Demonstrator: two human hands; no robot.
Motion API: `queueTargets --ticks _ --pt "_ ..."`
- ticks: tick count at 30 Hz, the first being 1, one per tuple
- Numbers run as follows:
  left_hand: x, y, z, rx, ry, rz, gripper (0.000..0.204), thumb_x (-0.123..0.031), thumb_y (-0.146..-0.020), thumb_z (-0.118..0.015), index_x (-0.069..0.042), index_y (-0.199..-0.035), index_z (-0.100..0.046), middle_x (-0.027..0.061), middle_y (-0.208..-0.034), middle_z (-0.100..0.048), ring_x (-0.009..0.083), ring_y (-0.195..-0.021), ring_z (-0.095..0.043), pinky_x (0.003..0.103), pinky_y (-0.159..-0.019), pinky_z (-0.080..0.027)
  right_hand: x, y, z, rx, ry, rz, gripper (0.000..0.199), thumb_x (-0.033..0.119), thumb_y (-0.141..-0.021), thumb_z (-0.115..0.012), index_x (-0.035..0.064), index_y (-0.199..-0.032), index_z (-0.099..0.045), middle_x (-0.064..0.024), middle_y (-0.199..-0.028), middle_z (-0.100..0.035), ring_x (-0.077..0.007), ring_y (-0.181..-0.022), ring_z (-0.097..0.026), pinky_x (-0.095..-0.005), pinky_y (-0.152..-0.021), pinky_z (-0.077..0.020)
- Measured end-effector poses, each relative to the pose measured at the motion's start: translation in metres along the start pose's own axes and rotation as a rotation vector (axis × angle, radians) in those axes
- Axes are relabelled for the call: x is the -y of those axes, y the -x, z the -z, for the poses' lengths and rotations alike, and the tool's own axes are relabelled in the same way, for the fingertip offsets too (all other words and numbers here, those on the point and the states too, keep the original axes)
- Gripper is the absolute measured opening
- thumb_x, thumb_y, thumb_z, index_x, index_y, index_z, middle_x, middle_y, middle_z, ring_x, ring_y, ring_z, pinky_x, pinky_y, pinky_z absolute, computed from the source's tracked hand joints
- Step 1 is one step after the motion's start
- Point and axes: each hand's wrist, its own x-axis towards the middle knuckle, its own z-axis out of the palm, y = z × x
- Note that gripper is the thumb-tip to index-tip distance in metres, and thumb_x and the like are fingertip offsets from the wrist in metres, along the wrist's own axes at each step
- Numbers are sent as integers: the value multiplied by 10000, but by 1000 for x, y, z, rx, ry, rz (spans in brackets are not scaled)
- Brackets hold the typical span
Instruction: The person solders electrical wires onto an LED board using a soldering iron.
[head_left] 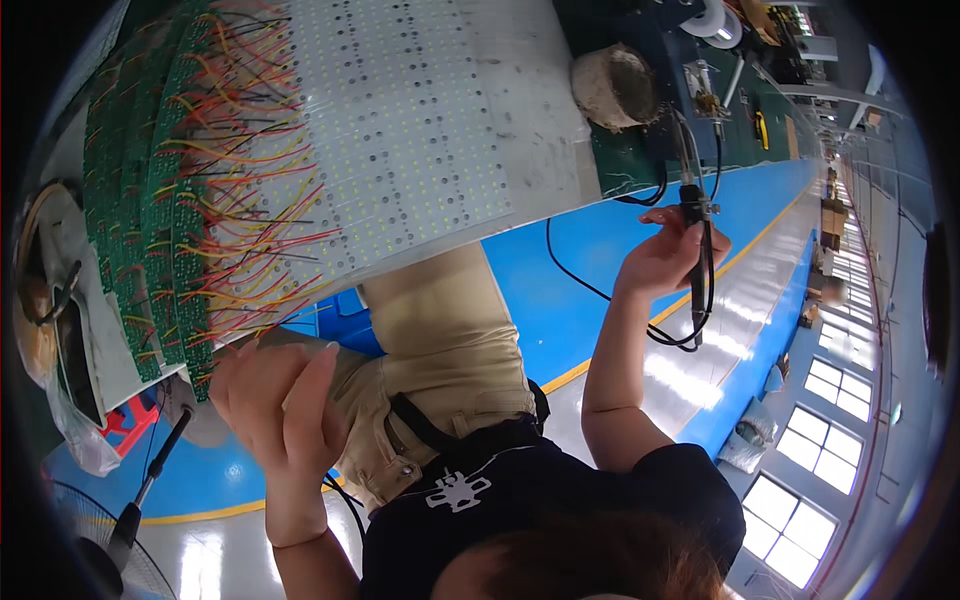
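Note:
My right hand [668, 255] is closed around the black handle of a soldering iron [691, 205], held upright off the table's right side. A thin metal tube is clamped beside the iron, and its black cable loops below my hand. My left hand [280, 405] is at the near end of the green circuit boards [190, 250], fingers loosely bent and thumb apart. Its fingertips are by the lowest wires, and I cannot see whether they touch them. Red, yellow and black wires [265, 215] stick out rightward from the row of boards.
A white panel sheet [400, 130] dotted with small lights lies on the table beside the wires. Beyond it stand a crusted round pot [614, 88] and a solder reel [705, 18]. A blue bin [345, 322] is under the table edge; a fan [110, 545] stands at lower left.

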Motion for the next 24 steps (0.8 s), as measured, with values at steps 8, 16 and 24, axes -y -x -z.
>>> queueTargets --ticks 8,16,24 --pt "16 -14 -3 -11 -182 136 283 -37 -778 -730 -172 -1026 -707 -16 -967 -647 175 -919 -605 368 -886 -403 15 -28 -22 -37 -302 -402 291 243 -992 -480 -8 -1085 -592 -141 -757 -626 -192 -600 -532 -306 -516 -420" --pt "27 -36 -21 26 -287 120 201 -212 -776 -790 -186 -964 -726 -74 -968 -659 157 -915 -597 333 -867 -322 41 -32 -118 303 -878 -1179 385 202 -1052 -433 -126 -1252 -451 -126 -891 -494 -146 -776 -453 -243 -587 -425" --pt "28 -43 -12 84 -266 191 195 -206 -717 -832 -203 -903 -774 -76 -924 -689 148 -920 -593 303 -878 -356 19 -20 -143 647 -879 -1015 392 255 -1060 -332 -51 -937 -542 -65 -710 -461 -111 -558 -411 -228 -431 -342"
